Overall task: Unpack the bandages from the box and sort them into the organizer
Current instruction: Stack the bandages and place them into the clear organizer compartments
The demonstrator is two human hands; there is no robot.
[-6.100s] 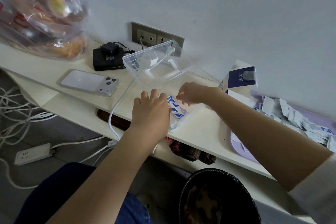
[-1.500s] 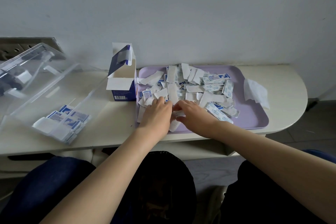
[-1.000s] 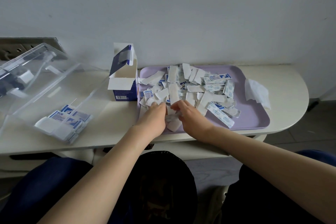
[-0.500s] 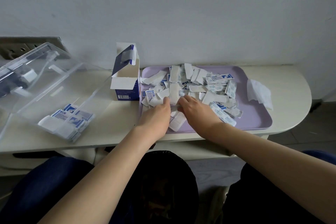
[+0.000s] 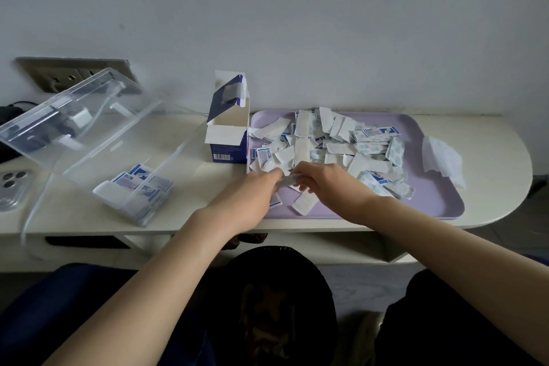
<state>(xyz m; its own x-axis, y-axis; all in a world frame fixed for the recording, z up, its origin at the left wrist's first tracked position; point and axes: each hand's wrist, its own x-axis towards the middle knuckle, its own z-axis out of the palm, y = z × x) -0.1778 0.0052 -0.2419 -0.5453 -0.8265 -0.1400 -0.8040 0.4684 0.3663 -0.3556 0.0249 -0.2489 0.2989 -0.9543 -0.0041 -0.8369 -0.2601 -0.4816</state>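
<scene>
Bandages [image 5: 326,144], white-and-blue wrapped strips in a loose heap on lilac tray [image 5: 433,187]

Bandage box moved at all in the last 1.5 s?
No. The bandage box stands against the left edge of the purple tray, just as before; only the camera has shifted.

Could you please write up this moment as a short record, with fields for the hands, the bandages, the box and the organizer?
left hand: pinches the held bandage above the near edge of the purple tray
right hand: pinches the same held bandage from the other end
loose bandages: piled on the purple tray
box: upright, top flap open, against the tray's left side
organizer: clear, lid open, left of the box
sorted bandages: stacked at the organizer's near end
other: tissue right of the tray; phone at far left
</scene>
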